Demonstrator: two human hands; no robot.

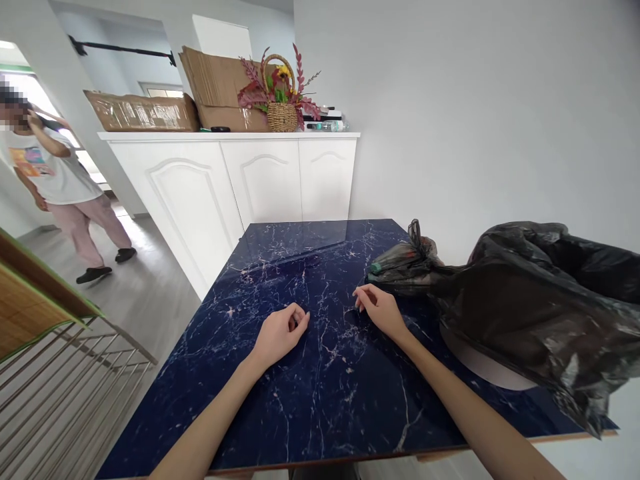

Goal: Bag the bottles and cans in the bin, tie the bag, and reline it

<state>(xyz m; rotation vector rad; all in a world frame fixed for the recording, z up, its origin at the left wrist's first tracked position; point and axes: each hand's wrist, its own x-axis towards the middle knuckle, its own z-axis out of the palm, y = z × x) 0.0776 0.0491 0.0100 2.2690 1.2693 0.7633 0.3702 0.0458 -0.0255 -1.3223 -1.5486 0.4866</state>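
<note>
My left hand [280,331] rests on the dark blue marble table [300,393] with its fingers curled loosely inward and nothing visible in them. My right hand [379,308] lies on the tabletop a little to the right, fingers bent down with the tips touching the surface, holding nothing. A small tied black plastic bag [403,263] lies just beyond my right hand. A large black bin bag [540,300] covers a white round container [480,363] at the table's right side.
White cabinets [250,187] stand against the far wall, carrying cardboard boxes [145,112], a flower basket [281,100] and a bottle [327,125]. A person [55,180] stands at the far left on the wooden floor. A metal railing [55,387] runs at lower left.
</note>
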